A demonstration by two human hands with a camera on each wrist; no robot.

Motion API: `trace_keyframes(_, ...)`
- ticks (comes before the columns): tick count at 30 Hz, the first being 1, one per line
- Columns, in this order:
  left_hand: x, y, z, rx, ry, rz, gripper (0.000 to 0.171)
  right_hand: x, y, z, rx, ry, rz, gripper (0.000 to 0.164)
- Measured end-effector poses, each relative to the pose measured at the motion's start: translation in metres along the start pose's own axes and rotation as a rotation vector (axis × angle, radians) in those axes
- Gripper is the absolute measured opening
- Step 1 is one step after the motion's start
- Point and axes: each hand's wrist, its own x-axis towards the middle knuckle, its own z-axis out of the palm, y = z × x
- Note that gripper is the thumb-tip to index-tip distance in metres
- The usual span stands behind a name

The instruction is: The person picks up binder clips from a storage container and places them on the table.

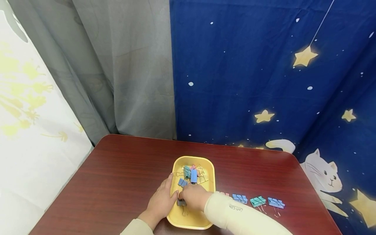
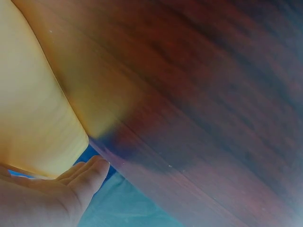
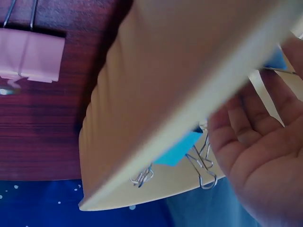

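Note:
A yellow tray (image 1: 192, 225) holds a loose pile of binder clips, among them a teal binder clip (image 1: 187, 172) and a blue binder clip (image 1: 194, 175). My left hand (image 1: 161, 202) rests along the tray's left side, fingers straight outside the wall and thumb over the rim. Inside the tray is my right hand (image 1: 195, 196), its fingertips down among the clips. Beside it lies a black binder clip (image 1: 181, 202). In the right wrist view, a blue piece (image 3: 276, 60) shows between thumb and index finger; I cannot tell whether they pinch it.
On the brown table (image 1: 123, 182), right of the tray, a row of binder clips runs past my right sleeve: a pink one (image 3: 33, 54), a blue one (image 1: 240, 198), a teal one (image 1: 258, 201) and another blue one (image 1: 276, 203). Curtains hang behind the table's far edge.

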Motion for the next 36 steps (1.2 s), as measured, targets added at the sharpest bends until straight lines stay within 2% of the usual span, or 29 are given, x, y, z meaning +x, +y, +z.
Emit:
trace_keyframes(3, 0.000, 0.000, 0.000, 0.000, 0.007, 0.001, 0.067, 0.001, -0.001, 0.005, -0.022, 0.031, -0.028, 0.029)
trace_keyframes(9, 0.000, 0.000, 0.001, -0.003, 0.006, -0.005, 0.066, 0.002, -0.004, 0.012, -0.034, 0.049, -0.027, 0.032)
trace_keyframes(14, 0.000, 0.000, 0.001, -0.010, 0.008, -0.002, 0.065, 0.001, -0.005, 0.015, -0.055, 0.062, -0.036, 0.025)
trace_keyframes(21, -0.001, 0.001, 0.000, -0.002, 0.017, 0.022, 0.065, -0.003, -0.006, 0.017, -0.037, 0.043, -0.059, 0.035)
trace_keyframes(28, -0.001, 0.000, 0.000, 0.003, 0.017, 0.010, 0.066, -0.006, -0.004, 0.016, -0.025, 0.033, -0.072, 0.036)
trace_keyframes(36, -0.001, -0.001, 0.001, 0.013, 0.010, 0.015, 0.066, -0.012, 0.002, 0.011, -0.014, 0.072, -0.089, 0.025)
